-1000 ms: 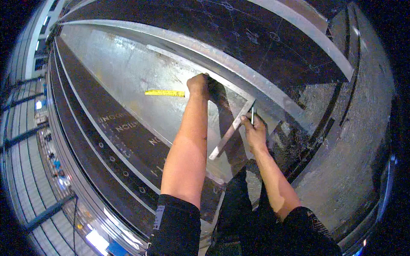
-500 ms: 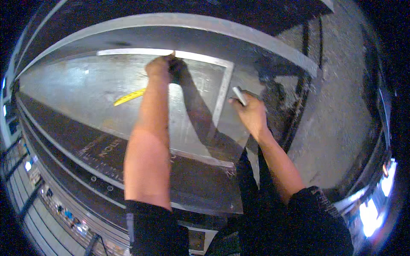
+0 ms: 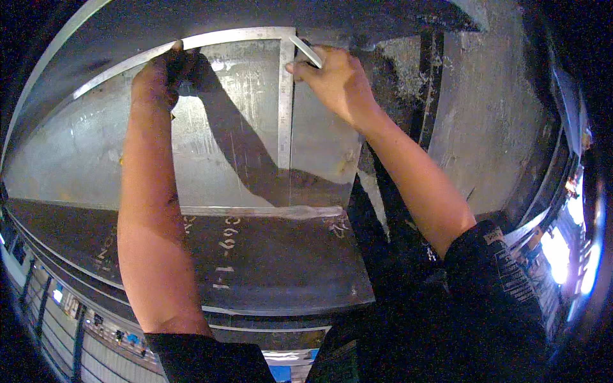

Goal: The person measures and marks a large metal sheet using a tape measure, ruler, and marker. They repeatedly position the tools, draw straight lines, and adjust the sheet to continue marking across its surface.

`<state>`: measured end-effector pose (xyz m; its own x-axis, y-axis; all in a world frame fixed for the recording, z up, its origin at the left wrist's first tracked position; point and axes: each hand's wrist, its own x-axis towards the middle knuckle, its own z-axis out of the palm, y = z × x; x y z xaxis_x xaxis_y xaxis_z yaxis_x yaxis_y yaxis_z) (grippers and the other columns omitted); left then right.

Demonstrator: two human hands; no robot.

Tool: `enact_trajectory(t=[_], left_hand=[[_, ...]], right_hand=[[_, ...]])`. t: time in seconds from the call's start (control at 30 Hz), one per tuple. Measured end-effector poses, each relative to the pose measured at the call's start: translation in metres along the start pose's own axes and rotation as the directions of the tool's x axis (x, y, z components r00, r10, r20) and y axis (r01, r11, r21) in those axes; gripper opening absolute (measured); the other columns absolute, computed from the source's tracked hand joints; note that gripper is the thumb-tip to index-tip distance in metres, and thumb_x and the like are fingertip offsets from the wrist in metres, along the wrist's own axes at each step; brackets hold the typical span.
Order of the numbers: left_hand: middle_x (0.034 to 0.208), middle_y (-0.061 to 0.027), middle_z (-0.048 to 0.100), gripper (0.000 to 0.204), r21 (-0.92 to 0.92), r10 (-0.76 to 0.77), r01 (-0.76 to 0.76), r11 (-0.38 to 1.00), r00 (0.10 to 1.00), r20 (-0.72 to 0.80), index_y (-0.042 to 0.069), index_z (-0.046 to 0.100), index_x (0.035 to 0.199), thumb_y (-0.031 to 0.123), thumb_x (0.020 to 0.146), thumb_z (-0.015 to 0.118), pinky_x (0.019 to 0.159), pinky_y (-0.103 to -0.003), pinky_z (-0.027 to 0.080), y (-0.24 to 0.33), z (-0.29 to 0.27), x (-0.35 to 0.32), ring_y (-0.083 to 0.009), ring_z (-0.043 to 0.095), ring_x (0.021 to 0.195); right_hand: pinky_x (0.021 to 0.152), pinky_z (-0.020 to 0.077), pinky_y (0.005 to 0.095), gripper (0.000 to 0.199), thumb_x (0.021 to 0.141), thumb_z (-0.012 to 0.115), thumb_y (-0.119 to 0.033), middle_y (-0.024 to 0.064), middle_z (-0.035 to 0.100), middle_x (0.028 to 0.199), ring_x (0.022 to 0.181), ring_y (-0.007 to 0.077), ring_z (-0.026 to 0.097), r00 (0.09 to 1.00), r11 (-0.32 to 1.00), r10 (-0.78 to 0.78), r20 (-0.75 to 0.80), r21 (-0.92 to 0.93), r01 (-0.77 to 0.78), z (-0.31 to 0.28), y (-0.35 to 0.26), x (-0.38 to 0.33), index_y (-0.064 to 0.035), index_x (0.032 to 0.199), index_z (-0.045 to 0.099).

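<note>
We are looking at a flat metal square (image 3: 286, 108) that is lying on the bare steel plate (image 3: 322, 137), its long blade (image 3: 223, 34) running along the plate's far edge and its short blade (image 3: 284, 137) pointing toward the near edge. Its outer corner is sitting near the plate's far right corner. We are judging it stiff, thin and fairly light, hard to damage in ordinary use but likely to slide on such smooth metal. We are favouring a hold by pressing down partway along the long blade, or by pinching both edges for lifting.

Our left hand (image 3: 153, 83) is resting on that long blade, fingers curled and bunched at its near edge; shadow is covering the grip, so we are unable to tell whether it is pinching or only pressing. Our right hand (image 3: 341, 80) is closing its fingers around a slim white stick (image 3: 308, 52), whose tip is reaching just beside the square's corner. The stick is looking light and easy to pinch near its middle. The right thumb is hovering by the short blade; whether it is touching, we are not managing to tell. The two hands are working well apart.
</note>
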<state>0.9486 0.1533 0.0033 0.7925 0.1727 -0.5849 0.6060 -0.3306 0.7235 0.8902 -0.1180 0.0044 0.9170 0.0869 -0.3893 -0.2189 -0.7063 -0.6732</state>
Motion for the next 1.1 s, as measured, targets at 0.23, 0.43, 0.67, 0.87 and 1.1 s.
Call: enact_trajectory(t=[0.23, 0.43, 0.67, 0.87, 1.1], left_hand=[[0.116, -0.0195, 0.065, 0.036, -0.087, -0.103, 0.120, 0.989, 0.979, 0.179, -0.007, 0.056, 0.122, 0.014, 0.094, 0.062, 0.097, -0.031, 0.052, -0.007, -0.004, 0.018, -0.0287, 0.064, 0.109], [0.116, -0.0251, 0.064, 0.039, 0.249, 0.053, -0.105, 0.963, 0.977, 0.205, -0.012, 0.050, 0.127, 0.009, 0.095, 0.057, 0.095, -0.033, 0.055, 0.008, 0.007, 0.000, -0.0311, 0.064, 0.108], [0.124, -0.0303, 0.056, 0.037, -0.350, -0.052, 0.133, 0.927, 0.971, 0.232, -0.016, 0.046, 0.128, 0.007, 0.098, 0.050, 0.098, -0.036, 0.053, -0.013, 0.001, 0.013, -0.0365, 0.059, 0.115], [0.120, -0.0302, 0.058, 0.038, -0.332, -0.040, 0.115, 0.936, 0.974, 0.223, -0.016, 0.048, 0.127, 0.009, 0.098, 0.050, 0.098, -0.038, 0.053, -0.013, 0.000, 0.015, -0.0377, 0.060, 0.114], [0.116, -0.0265, 0.062, 0.036, -0.267, -0.024, 0.079, 0.961, 0.978, 0.206, -0.014, 0.053, 0.123, 0.010, 0.097, 0.054, 0.095, -0.037, 0.054, -0.013, 0.001, 0.016, -0.0358, 0.063, 0.110]], right_hand=[[0.074, 0.0507, 0.0363, 0.032, 0.083, 0.066, -0.039, 0.0117, 0.071, 0.084, 0.079, 0.0269, 0.068, 1.000, 0.999, 0.013, 0.013, 0.047, -0.014, 0.007, 0.010, 0.008, -0.0103, 0.096, 0.073], [0.071, 0.0501, 0.0373, 0.031, 0.083, 0.067, -0.040, 0.0124, 0.069, 0.079, 0.074, 0.0273, 0.066, 0.996, 0.995, 0.088, -0.025, 0.057, -0.087, 0.005, 0.007, 0.000, -0.0112, 0.094, 0.072], [0.072, 0.0518, 0.0461, 0.038, 0.083, 0.065, -0.045, 0.0197, 0.067, 0.077, 0.075, 0.0379, 0.066, 1.000, 1.000, -0.004, -0.016, 0.016, 0.004, 0.011, 0.015, 0.007, -0.0078, 0.092, 0.069], [0.075, 0.0520, 0.0511, 0.045, 0.082, 0.063, -0.050, 0.0223, 0.067, 0.082, 0.081, 0.0426, 0.065, 0.997, 0.997, -0.080, -0.003, 0.008, 0.080, 0.013, 0.024, 0.010, -0.0065, 0.090, 0.067], [0.079, 0.0522, 0.0497, 0.045, 0.081, 0.064, -0.051, 0.0217, 0.068, 0.088, 0.086, 0.0418, 0.066, 0.996, 0.995, -0.088, -0.009, 0.049, 0.089, 0.016, 0.029, 0.012, -0.0083, 0.095, 0.068]])
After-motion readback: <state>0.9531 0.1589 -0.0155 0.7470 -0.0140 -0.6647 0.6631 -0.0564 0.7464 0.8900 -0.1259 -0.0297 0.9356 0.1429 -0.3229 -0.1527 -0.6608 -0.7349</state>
